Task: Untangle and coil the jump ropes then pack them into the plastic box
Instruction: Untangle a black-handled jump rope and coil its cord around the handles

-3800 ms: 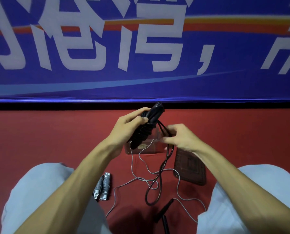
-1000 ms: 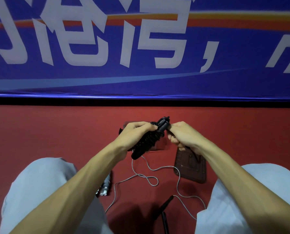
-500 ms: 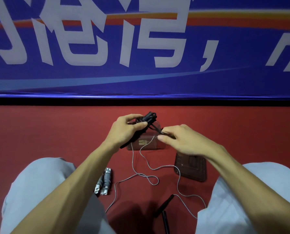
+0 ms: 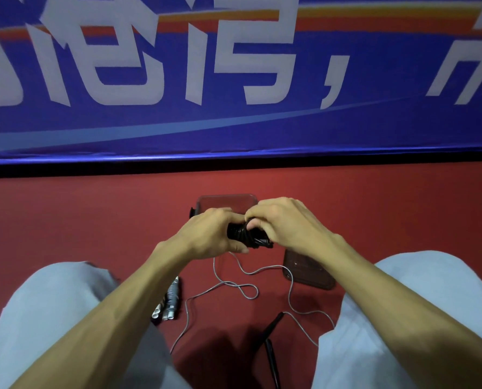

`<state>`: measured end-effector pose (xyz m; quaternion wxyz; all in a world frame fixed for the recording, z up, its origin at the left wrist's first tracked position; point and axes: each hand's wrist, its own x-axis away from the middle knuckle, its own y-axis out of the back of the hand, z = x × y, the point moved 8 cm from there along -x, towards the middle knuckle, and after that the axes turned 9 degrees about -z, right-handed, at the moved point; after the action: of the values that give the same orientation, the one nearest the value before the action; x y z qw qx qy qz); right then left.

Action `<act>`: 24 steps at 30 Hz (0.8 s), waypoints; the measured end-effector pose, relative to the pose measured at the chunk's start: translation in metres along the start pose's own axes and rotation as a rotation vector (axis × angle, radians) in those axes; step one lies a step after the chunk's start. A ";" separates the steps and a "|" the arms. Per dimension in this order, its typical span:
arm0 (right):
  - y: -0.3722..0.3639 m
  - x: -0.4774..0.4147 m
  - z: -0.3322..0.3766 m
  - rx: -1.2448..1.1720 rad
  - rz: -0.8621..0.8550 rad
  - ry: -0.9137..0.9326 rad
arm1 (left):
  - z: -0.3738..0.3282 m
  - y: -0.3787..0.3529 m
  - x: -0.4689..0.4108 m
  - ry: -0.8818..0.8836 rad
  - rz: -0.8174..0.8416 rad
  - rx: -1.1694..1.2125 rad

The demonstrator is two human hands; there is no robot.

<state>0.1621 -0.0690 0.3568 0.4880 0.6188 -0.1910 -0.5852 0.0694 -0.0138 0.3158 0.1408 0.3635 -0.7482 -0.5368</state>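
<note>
Both hands meet at the centre of the frame. The left hand has its fingers curled round a black jump rope that is wound into a tight bundle. The right hand pinches the bundle's right end between thumb and fingertips.

Just above them, partly hidden by the knuckles, sits the clear plastic box on the red floor. Its lid lies flat to the lower right of the hands.

The bundle looks light, and its cord probably springy, so the wraps would likely loosen if released. It seems best held across the windings, with the loose end tucked in, while it goes into the box.

Below centre, a thin grey rope sprawls in loose loops. It looks wiry and slick and likely to kink, so it would be easier to start from a handle than from mid-cord. Grey handles lie at lower left and black handles at the bottom centre.
</note>
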 end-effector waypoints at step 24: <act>-0.001 -0.001 -0.035 -0.414 0.116 -0.463 | -0.007 0.029 0.006 0.291 -0.235 1.106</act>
<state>0.1939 -0.0541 0.3511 0.5796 0.3447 -0.2090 -0.7082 0.0582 -0.0182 0.3434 -0.0291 0.5337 -0.8449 -0.0232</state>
